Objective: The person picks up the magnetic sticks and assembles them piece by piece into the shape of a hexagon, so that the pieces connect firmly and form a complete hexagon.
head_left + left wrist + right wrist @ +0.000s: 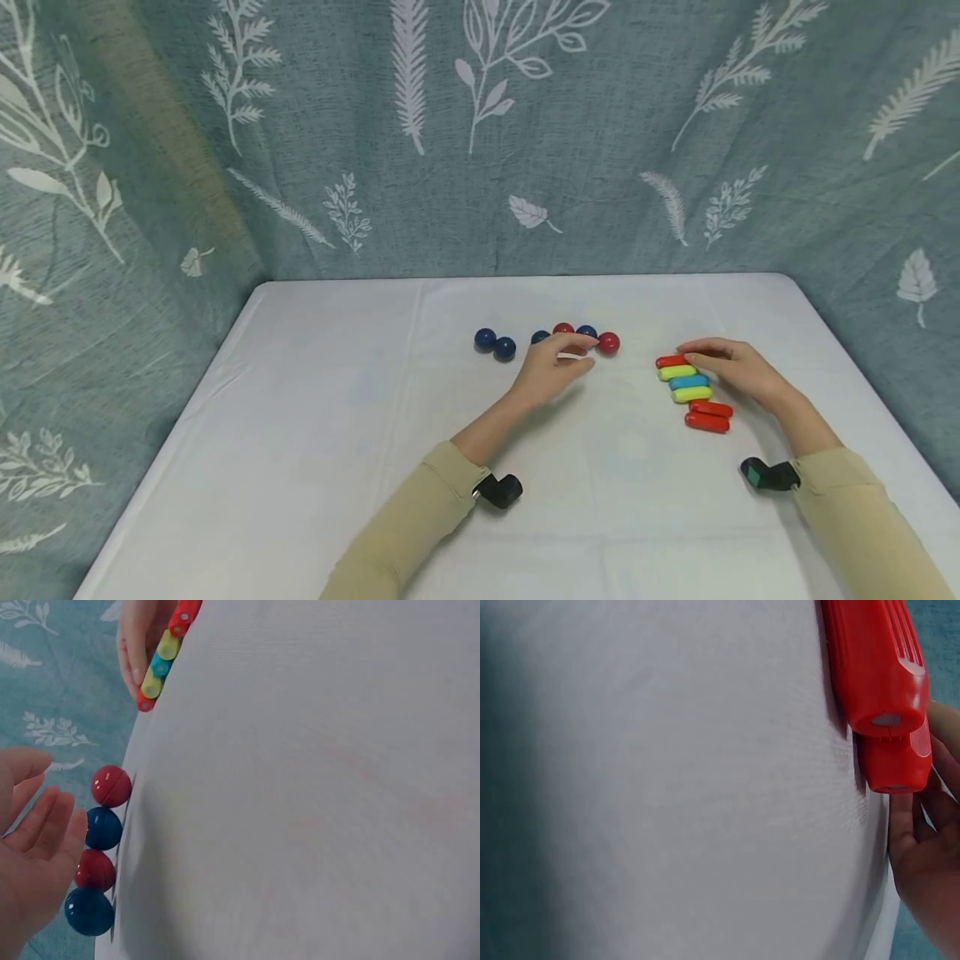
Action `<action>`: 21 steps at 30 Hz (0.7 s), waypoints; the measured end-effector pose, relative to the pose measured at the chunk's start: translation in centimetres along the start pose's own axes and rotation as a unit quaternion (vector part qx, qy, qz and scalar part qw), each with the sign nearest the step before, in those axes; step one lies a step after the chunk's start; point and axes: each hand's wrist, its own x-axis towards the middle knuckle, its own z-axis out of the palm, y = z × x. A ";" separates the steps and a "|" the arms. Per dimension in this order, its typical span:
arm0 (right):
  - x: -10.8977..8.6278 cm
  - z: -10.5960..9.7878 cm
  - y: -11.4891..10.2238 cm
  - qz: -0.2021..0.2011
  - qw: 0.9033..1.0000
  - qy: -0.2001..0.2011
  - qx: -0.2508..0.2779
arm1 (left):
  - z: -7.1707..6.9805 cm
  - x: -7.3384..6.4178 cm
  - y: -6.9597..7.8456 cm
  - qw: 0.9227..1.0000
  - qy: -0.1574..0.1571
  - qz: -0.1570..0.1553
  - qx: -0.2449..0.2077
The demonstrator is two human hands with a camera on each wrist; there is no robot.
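My left hand (558,365) hovers at the balls with thumb and fingers apart, holding nothing. Just past its fingertips lies a red ball (609,343); a blue ball (587,332), another red ball (563,329) and a further blue ball (539,337) are partly hidden behind the hand. My right hand (738,371) has its thumb and fingers at the farthest red stick (671,362), seemingly pinching its right end. Below that stick, side by side, lie a yellow stick (677,373), a blue stick (689,382), another yellow stick (692,394) and two red sticks (707,422).
Two more blue balls (495,343) lie to the left of my left hand. Everything rests on a white-covered table (300,433). A green leaf-patterned curtain (450,208) hangs behind the far edge and along the sides.
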 end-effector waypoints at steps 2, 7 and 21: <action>0.1 -0.1 0.2 -0.004 1.000 0.000 0.000 | 0.5 0.4 0.0 1.000 0.000 -0.004 0.003; 0.2 -0.2 0.7 -0.010 1.000 0.004 0.003 | 1.6 1.5 -0.1 1.000 0.004 -0.003 0.007; 0.2 -0.1 1.1 -0.002 1.000 0.018 0.018 | 3.1 4.1 0.1 0.987 -0.012 0.047 0.152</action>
